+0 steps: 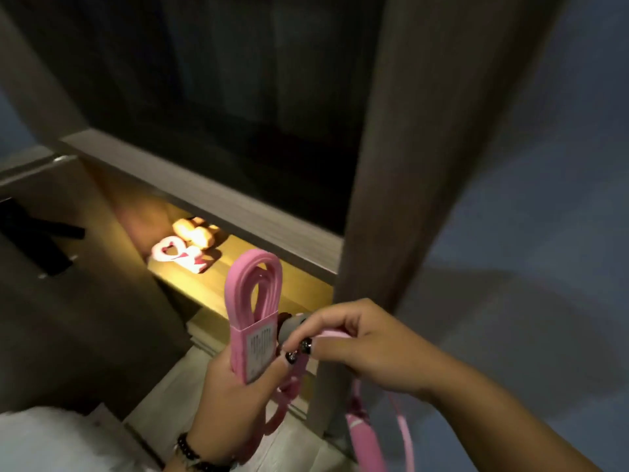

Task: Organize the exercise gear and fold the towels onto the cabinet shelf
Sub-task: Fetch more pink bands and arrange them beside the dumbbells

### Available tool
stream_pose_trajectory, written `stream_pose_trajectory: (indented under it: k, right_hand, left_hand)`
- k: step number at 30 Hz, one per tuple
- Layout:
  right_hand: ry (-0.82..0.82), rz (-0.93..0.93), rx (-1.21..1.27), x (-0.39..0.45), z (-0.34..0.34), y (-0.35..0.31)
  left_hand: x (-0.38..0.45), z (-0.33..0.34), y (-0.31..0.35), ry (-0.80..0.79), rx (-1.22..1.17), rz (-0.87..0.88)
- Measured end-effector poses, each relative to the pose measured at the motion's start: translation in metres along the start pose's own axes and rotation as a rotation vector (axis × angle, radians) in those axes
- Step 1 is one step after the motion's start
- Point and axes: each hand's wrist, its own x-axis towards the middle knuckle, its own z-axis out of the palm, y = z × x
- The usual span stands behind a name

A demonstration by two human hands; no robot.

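Observation:
A pink coiled band (253,291), bundled in a pink sleeve with a white label, stands upright in my left hand (235,390), which grips its lower end. My right hand (354,342) pinches a second pink strap (332,333) right beside the bundle; more pink cord and a pink handle (360,427) hang below that hand. Both hands are in front of the lit cabinet shelf (303,284). On that shelf, further back on the left, lie a pink-and-white heart-shaped item (177,255) and a pale rolled item (194,229).
A thick wooden shelf edge (218,199) runs above the lit shelf, with a dark compartment over it. A vertical cabinet panel (401,199) stands on the right. A cabinet side with a dark fitting (37,240) is at left. White cloth (51,437) lies bottom left.

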Motion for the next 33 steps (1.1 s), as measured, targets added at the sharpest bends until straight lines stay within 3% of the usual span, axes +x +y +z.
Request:
stream_pose_trajectory:
  k: [8,12,17,23,28,33]
  right_hand:
    - [-0.070,-0.010,-0.034,0.120,0.053,-0.004]
    - [0.002,-0.037,-0.069,0.159,0.069,-0.001]
    - [0.130,-0.067,-0.153,0.188,0.086,0.016]
    - [0.084,-0.041,-0.204,0.213,0.093,0.032]
    - [0.024,0.048,-0.091,0.235,0.095,0.045]
    - [0.105,0.292,0.274,0.277,0.102,0.062]
  left_hand:
    - [0.043,-0.080,-0.013,0.239,0.037,0.021]
    - [0.062,-0.110,-0.014,0.279,-0.002,0.003]
    - [0.084,-0.139,-0.017,0.441,-0.274,-0.087]
    - [0.099,-0.154,-0.019,0.508,-0.499,-0.120]
    - [0.114,-0.163,-0.017,0.503,-0.675,-0.116]
    - [0.156,-0.193,-0.020,0.420,-0.773,-0.111]
